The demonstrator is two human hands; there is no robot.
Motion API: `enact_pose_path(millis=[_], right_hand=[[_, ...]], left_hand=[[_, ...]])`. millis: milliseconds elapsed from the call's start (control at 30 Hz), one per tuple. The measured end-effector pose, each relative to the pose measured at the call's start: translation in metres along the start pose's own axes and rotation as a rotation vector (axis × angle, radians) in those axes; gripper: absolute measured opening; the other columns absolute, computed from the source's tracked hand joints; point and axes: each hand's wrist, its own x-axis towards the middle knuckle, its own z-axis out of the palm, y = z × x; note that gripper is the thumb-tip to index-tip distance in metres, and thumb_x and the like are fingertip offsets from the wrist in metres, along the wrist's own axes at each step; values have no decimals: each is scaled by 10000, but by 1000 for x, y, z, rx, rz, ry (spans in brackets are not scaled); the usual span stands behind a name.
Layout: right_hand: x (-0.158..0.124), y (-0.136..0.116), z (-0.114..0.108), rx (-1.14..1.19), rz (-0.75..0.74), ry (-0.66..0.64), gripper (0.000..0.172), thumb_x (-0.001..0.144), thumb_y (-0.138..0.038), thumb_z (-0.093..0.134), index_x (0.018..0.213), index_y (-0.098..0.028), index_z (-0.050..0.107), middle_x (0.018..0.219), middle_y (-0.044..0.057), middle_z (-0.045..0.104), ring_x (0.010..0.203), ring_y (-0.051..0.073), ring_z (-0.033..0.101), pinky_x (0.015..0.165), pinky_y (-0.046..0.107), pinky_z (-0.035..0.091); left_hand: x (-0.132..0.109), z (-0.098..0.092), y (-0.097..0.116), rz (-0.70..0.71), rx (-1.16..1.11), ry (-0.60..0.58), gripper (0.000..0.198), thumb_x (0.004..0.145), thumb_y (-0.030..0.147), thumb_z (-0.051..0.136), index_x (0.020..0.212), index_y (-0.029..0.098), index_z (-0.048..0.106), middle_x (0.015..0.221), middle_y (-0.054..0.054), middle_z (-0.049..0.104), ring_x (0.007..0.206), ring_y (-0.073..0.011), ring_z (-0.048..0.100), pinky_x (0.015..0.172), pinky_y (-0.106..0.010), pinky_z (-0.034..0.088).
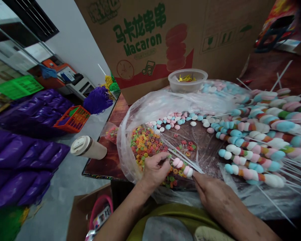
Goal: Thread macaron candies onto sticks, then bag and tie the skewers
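Observation:
My right hand (213, 189) is closed round the lower end of a skewer. Threaded on it are pink and white marshmallows (178, 163) with coloured cereal rings among them. At the skewer's upper end, my left hand (157, 169) pinches a small green cereal ring (169, 156). Beneath and beside the left hand spreads a pile of multicoloured cereal rings (145, 140). Several bare white sticks (185, 157) lie just beyond the skewer. Loose pink, blue and white marshmallows (177, 121) are scattered farther back on the clear plastic sheet (126, 134).
Finished-looking marshmallow skewers (256, 155) are stacked on the right. A plastic bowl (175, 85) with yellow ties stands before the big cardboard box (145, 50). At the table's left edge is a lidded cup (90, 147). Purple bags (22, 164) and an orange basket (75, 118) sit beyond it.

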Motion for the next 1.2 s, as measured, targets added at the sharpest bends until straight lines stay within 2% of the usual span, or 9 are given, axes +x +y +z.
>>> enact_pose_path(millis=[100, 167, 300, 400, 567, 800, 900, 1000, 1200], right_hand=[[3, 1, 5, 101, -30, 40, 266, 829, -206, 291, 781, -192, 552, 614, 41, 602, 544, 165, 557, 513, 259, 333], [6, 6, 8, 297, -45, 71, 295, 843, -271, 289, 746, -186, 555, 596, 27, 580, 544, 151, 539, 514, 241, 361], [9, 21, 13, 563, 43, 138, 349, 840, -410, 337, 767, -171, 582, 535, -17, 503, 490, 118, 460, 463, 209, 359], [7, 25, 13, 544, 35, 152, 346, 828, -413, 365, 859, -164, 604, 548, -23, 499, 493, 114, 449, 463, 206, 356], [5, 22, 13, 476, 36, 128, 369, 836, -395, 328, 752, -161, 599, 517, -14, 493, 480, 117, 453, 462, 213, 359], [10, 23, 18, 461, -11, 97, 387, 844, -395, 313, 790, -154, 610, 600, 14, 586, 541, 134, 518, 511, 222, 403], [10, 22, 17, 451, -15, 95, 383, 848, -384, 314, 787, -154, 615, 615, 24, 602, 556, 142, 534, 531, 229, 415], [8, 20, 14, 414, -30, 136, 366, 852, -349, 317, 842, -152, 625, 628, 33, 618, 550, 145, 540, 525, 233, 406], [13, 13, 6, 204, -85, 185, 309, 837, -272, 324, 769, -180, 612, 653, 51, 637, 574, 160, 573, 541, 249, 379]], left_hand=[[-8, -1, -2, 313, 290, -110, 228, 740, 129, 485, 890, 155, 656, 751, -62, 674, 656, -138, 604, 642, -238, 468], [-5, -5, -1, 390, 343, -160, 260, 764, 137, 462, 957, 161, 634, 790, -64, 678, 677, -135, 609, 653, -225, 470], [29, -17, 0, 175, 645, -69, 276, 829, 195, 402, 1000, 184, 618, 939, -74, 660, 826, -162, 609, 758, -255, 464], [58, -19, -4, 20, 978, -164, 230, 790, 177, 438, 860, 171, 657, 901, -89, 644, 788, -210, 597, 682, -303, 463], [64, -15, -12, 73, 1033, -261, 194, 740, 165, 473, 769, 181, 664, 827, -71, 627, 726, -200, 575, 607, -285, 437], [49, -10, -20, 183, 986, -265, 249, 726, 136, 471, 883, 196, 655, 862, -82, 646, 839, -219, 548, 778, -342, 418], [50, -11, -19, 119, 769, -118, 245, 703, 131, 509, 886, 200, 656, 870, -80, 656, 845, -215, 552, 799, -349, 413], [49, -13, -13, -125, 194, 35, 199, 685, 158, 550, 849, 183, 659, 815, -52, 664, 736, -169, 574, 713, -300, 444], [35, -6, 1, -374, -465, 92, 156, 569, 166, 684, 718, 126, 656, 684, -14, 642, 640, -99, 557, 672, -225, 431]])
